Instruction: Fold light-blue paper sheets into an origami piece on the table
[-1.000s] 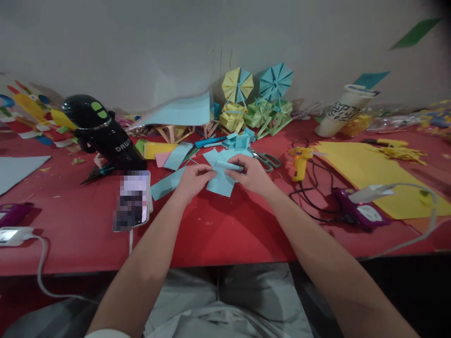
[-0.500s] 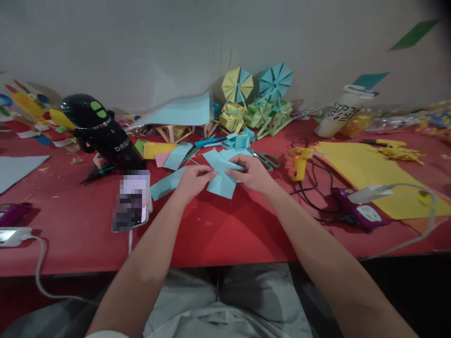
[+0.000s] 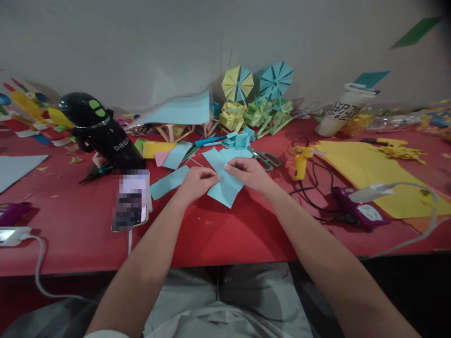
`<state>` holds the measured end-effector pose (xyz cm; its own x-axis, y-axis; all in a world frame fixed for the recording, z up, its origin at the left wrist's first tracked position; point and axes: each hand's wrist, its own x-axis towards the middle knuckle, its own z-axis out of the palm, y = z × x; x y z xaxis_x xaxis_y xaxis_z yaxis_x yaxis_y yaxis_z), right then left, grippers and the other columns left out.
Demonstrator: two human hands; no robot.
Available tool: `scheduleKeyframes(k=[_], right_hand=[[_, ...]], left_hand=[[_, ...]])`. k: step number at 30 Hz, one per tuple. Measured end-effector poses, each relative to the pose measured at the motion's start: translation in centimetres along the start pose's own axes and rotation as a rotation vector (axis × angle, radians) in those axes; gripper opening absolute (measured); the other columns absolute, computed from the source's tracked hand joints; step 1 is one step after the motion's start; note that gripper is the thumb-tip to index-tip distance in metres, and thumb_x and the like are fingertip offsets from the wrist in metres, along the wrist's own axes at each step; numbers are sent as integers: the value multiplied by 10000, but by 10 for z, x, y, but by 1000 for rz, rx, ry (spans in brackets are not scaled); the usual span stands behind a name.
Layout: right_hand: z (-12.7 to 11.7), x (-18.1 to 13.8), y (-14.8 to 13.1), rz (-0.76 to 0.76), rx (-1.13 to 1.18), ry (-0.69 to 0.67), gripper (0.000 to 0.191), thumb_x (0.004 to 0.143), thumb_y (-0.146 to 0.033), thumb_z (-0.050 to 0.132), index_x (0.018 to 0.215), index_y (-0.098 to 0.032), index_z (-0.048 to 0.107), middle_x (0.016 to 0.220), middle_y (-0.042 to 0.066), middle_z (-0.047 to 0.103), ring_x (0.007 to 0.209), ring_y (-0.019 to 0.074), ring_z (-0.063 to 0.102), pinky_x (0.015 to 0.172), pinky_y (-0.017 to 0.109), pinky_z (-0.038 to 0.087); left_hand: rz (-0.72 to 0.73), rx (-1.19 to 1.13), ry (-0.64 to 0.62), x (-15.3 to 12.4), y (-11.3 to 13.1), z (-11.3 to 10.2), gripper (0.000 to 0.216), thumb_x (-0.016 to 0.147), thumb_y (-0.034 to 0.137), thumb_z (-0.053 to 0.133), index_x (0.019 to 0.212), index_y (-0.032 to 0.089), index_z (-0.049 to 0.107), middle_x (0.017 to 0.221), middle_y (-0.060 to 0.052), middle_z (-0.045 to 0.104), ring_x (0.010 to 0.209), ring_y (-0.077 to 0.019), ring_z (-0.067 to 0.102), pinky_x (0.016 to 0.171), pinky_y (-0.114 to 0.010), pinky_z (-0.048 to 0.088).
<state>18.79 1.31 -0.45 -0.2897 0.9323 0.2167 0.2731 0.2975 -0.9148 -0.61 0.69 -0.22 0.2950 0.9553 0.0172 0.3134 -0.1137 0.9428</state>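
Note:
Between my hands is a light blue sheet of paper [image 3: 227,190], its lower corner pointing toward me. My left hand [image 3: 199,182] pinches its left edge between thumb and fingers. At its upper right edge, my right hand [image 3: 246,172] has thumb and fingertips closed on the paper. More blue paper pieces [image 3: 212,158] lie just behind it on the red table. A blue strip [image 3: 169,182] rests beside my left hand. Grey-handled scissors [image 3: 267,159] lie beyond my right hand, their blades partly covered by paper.
A yellow glue gun [image 3: 300,162] with a black cable stands right of my hands, near a purple power strip [image 3: 362,209] and yellow sheets [image 3: 398,188]. A phone [image 3: 131,201] and black tumbler [image 3: 105,131] are at left. Folded paper models [image 3: 237,87] stand against the wall.
The blue paper has turned a little and its lower corner now sits nearer me. Its upper right edge no longer shows the raised fold. My left hand shifted slightly right.

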Motion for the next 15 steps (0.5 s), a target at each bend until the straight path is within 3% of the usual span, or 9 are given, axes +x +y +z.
scheduleKeyframes(k=[6, 15], right_hand=[[3, 3, 3, 36, 48, 35, 366, 802, -511, 599, 676, -169, 560, 585, -30, 439, 547, 88, 355, 506, 249, 288], [1, -1, -3, 35, 43, 120, 375, 741, -523, 682, 712, -149, 676, 617, -5, 512, 572, 96, 387, 524, 258, 313]], left_hand=[[-43, -37, -2, 0, 1, 2, 204, 674, 362, 705, 658, 159, 708, 565, 1, 572, 541, -114, 456, 550, -266, 354], [-35, -37, 2, 0, 2, 1, 200, 678, 356, 693, 645, 159, 688, 564, 7, 565, 547, -112, 453, 563, -266, 355]])
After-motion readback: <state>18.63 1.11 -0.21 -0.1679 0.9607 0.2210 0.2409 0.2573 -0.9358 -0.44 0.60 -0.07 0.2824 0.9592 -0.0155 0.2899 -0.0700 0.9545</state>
